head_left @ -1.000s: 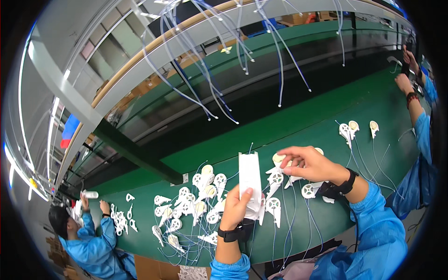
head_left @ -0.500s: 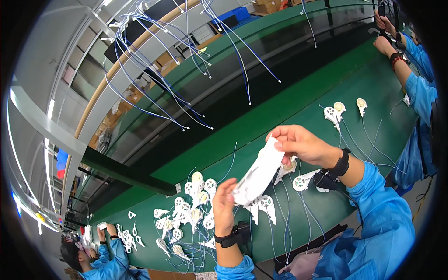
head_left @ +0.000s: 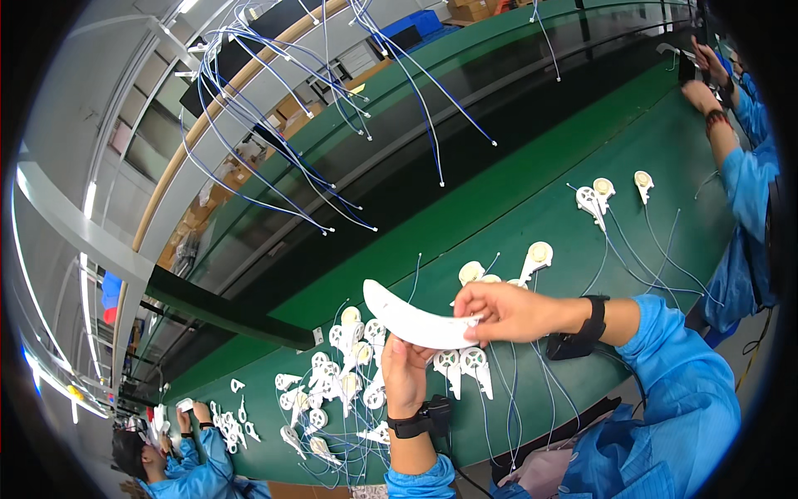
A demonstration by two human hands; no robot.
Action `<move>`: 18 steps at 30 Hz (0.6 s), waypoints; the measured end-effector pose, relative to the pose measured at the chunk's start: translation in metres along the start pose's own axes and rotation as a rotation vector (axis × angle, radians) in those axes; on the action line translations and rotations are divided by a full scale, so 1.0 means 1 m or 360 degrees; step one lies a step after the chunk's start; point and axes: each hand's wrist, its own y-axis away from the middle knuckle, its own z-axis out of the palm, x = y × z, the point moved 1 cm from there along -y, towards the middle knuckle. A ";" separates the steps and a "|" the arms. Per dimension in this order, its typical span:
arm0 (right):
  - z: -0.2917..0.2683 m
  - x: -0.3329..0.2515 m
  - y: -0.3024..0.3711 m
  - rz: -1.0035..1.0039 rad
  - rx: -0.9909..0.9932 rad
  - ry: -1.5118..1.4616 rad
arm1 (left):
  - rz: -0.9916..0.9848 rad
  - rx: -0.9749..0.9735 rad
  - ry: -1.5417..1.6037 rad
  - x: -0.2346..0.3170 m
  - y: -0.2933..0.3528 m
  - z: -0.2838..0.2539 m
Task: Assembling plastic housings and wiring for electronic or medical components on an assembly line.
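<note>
The left hand [head_left: 405, 370] and right hand [head_left: 509, 313] are bare; each wrist wears 1 black strap [head_left: 595, 318], a dark box [head_left: 436, 410] attached. Behind the straps; wrinkled blue sleeves [head_left: 686, 378].

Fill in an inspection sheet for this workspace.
Surface: green table.
Job's things: white curved piece, held above the table; white round-headed parts lie on it.
Clutter: at left, parts overlap in a loose pile.
Grips: right grip pinches the piece's right end; left grip at its lower edge, contact unclear.
Cables: thin cables trail over the table; hanging cables reach down from the overhead rail.
Surroundings: left co-worker and right co-worker, both in blue.
</note>
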 end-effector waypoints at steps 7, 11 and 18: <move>0.009 -0.012 0.010 -0.0261 -0.0358 0.1127 | -0.0051 0.0190 0.0094 0.016 0.002 0.006; -0.014 -0.027 0.010 -0.0267 -0.0128 0.1464 | 0.0063 0.0371 0.0185 0.013 0.000 -0.004; -0.092 -0.038 0.021 0.0230 0.0361 0.2437 | 0.0110 0.0464 0.0235 0.013 0.000 -0.006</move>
